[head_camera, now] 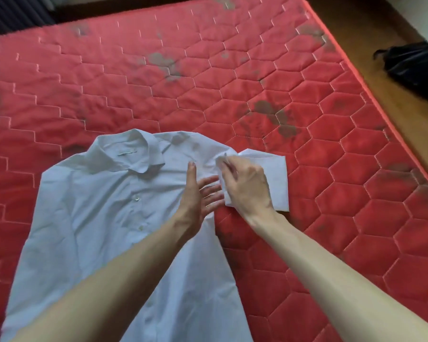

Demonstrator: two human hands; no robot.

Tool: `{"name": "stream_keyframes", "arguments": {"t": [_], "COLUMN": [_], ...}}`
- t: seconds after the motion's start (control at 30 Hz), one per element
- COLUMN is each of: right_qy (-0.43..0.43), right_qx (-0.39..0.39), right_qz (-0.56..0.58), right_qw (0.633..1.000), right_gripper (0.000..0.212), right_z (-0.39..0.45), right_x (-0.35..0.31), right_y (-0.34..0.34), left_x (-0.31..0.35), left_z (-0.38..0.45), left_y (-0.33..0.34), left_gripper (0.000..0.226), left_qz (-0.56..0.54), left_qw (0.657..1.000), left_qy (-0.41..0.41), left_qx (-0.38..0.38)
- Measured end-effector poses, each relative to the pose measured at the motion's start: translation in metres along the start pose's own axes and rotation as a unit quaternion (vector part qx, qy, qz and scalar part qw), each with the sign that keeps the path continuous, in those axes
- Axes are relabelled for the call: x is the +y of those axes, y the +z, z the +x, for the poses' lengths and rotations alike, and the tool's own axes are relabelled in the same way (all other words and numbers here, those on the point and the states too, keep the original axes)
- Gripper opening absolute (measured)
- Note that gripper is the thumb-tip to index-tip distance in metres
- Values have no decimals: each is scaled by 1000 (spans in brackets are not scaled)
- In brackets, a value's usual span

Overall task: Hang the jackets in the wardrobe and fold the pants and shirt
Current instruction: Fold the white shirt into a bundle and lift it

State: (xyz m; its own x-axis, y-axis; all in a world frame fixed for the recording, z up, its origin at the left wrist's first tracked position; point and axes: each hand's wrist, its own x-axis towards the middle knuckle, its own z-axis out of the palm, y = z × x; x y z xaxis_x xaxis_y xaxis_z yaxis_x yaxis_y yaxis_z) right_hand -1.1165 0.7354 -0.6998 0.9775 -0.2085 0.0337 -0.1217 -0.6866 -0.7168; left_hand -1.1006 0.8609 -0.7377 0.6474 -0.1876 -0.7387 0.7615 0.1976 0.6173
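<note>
**Shirt flat on the mattress, sleeve in the right hand**

A red quilted mattress [232, 77] fills most of the view, stitched in hexagons and marked with dull grey-brown stains. Its right edge runs diagonally from the top down to the lower right, and beyond that edge lies a wooden floor [371, 43].

The shirt [97, 218], pale blue with a collar and a buttoned front, lies face up on the near part of the mattress, toward its left side. The collar points to the far edge and the hem runs out of the bottom of the view. Its right short sleeve [277, 178] sticks out flat to the side, toward the mattress's right edge.

A dark bag [415, 67] sits on the floor, well apart from the mattress's right edge; it is blurred.

The left hand [198, 196] rests on the shirt near the shoulder seam, edge down, fingers straight and spread, gripping nothing. The right hand [247, 186] is just beside it, touching or nearly so, over the root of the sleeve. Its fingers [226, 164] are curled and pinch a bunched fold of the sleeve cloth at the shoulder.
</note>
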Motion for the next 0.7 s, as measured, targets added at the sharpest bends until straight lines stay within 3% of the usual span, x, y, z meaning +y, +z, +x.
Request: {"name": "stream_keyframes", "arguments": {"t": [0.07,0.17,0.23,0.3,0.37,0.43,0.5,0.6,0.7], "right_qy": [-15,-14,-52,-148,-238,-253,-199,-48,94], "right_qx": [-46,-130,-176,-204,-197,-163,-110,-35,-20], "right_qz": [-12,-13,9,10,-36,-86,-101,-86,-97], "right_qw": [999,991,983,968,950,950,969,995,991], "right_gripper": [27,19,20,25,35,38,40,37,40], "right_z": [-10,-23,-31,-42,-54,-64,-73,-72,-58], "right_x": [-31,-67,-85,-99,-102,-95,-82,-57,-27], "right_y": [34,77,100,117,130,139,144,142,128], "left_x": [19,38,46,53,61,65,67,66,57], "left_z": [-12,-24,-22,-20,-19,-15,-8,4,16], "left_y": [-33,-83,-112,-144,-173,-202,-230,-270,-306], "left_gripper": [75,44,33,21,19,22,23,23,25], "left_qz": [-33,34,29,8,-45,-93,-108,-101,-27], "left_qw": [998,994,998,998,993,988,983,972,964], "left_qy": [-12,19,29,42,47,46,44,34,2], "left_qx": [-57,-102,-54,44,103,114,143,209,266]}}
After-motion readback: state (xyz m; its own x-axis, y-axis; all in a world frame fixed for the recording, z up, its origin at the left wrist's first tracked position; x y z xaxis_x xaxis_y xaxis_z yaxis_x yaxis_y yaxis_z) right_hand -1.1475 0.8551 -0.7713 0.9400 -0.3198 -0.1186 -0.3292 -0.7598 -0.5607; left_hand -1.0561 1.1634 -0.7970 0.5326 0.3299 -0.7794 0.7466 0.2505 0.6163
